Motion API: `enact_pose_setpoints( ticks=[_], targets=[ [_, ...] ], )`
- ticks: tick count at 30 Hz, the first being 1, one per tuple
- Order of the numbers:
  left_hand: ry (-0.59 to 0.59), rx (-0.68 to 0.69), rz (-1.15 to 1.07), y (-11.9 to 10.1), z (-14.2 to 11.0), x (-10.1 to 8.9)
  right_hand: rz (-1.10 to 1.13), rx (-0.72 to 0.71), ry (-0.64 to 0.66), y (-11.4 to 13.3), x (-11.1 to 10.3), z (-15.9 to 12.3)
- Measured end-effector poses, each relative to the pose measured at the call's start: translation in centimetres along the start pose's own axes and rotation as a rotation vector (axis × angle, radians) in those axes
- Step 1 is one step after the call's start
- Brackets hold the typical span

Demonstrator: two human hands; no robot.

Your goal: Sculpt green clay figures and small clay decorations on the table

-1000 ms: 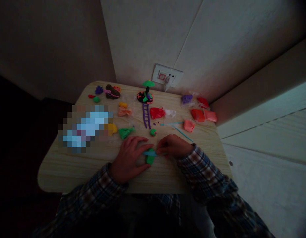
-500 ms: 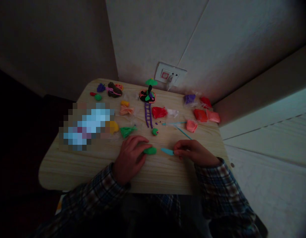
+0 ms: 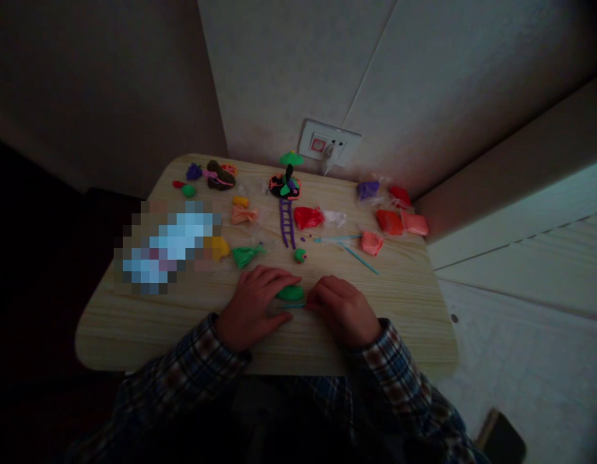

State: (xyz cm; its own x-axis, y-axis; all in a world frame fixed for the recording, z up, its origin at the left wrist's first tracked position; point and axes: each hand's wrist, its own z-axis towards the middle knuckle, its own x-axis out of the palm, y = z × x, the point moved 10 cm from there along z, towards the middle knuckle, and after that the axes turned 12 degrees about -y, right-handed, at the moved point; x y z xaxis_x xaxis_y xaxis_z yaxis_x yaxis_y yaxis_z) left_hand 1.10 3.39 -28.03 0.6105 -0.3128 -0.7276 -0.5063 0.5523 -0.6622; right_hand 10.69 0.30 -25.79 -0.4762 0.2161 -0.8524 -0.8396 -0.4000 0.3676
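Note:
A flattened green piece of modelling clay [image 3: 291, 292] lies on the table in front of me. My left hand [image 3: 253, 308] rests at its left end, fingers stretched along the far edge and thumb apart on the near side. Closed fingers of my right hand [image 3: 344, 310] grip a light-blue plastic modelling knife [image 3: 293, 306], whose thin edge lies along the near side of the clay. The knife's handle is hidden by the hand. Just beyond sits a small green clay ball [image 3: 300, 256] with a reddish spot.
A purple clay ladder [image 3: 287, 223] leads to a black-based clay model with a green canopy [image 3: 291, 158]. Bagged clay, such as a red pack [image 3: 308, 218] and a green pack [image 3: 246, 255], surrounds it. Thin blue tools [image 3: 361, 259] lie right. A pixelated patch [image 3: 170, 248] covers the left.
My right hand has moved left with the knife, bringing it from a gap at the right to beside the green clay. My left thumb has moved away from the clay.

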Motion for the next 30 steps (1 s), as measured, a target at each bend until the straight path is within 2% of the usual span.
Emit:
enact_pose_setpoints(
  ticks=[4,9,14,17,19,22,25,30],
  targets=[
    [0.03,-0.007,-0.02,0.0,0.3,0.2,-0.151,-0.081,-0.121,0.9,-0.5,0.1],
    [0.012,0.022,-0.007,-0.1,0.1,0.3,-0.152,-0.126,-0.149,1.8,-0.5,0.0],
    [-0.054,0.069,0.035,-0.2,-0.3,0.1,-0.122,-0.041,-0.094,0.9,0.4,-0.1],
    [-0.095,0.093,0.021,-0.1,-0.5,-0.1,0.008,-0.017,0.014,0.0,0.8,-0.6],
    [-0.116,0.101,0.003,0.0,-0.6,-0.2,0.117,0.028,0.058,-1.0,0.3,-1.1],
    [-0.139,0.081,-0.041,0.2,-0.8,-0.3,0.218,0.119,0.029,-2.6,-1.1,-1.5],
    [-0.169,0.006,-0.087,0.7,-0.9,-0.5,0.202,0.208,-0.064,-3.8,-1.8,-1.4],
    [-0.201,-0.124,-0.165,1.9,-1.1,-0.6,0.181,0.229,-0.11,-3.1,0.2,-0.3]
  ],
)
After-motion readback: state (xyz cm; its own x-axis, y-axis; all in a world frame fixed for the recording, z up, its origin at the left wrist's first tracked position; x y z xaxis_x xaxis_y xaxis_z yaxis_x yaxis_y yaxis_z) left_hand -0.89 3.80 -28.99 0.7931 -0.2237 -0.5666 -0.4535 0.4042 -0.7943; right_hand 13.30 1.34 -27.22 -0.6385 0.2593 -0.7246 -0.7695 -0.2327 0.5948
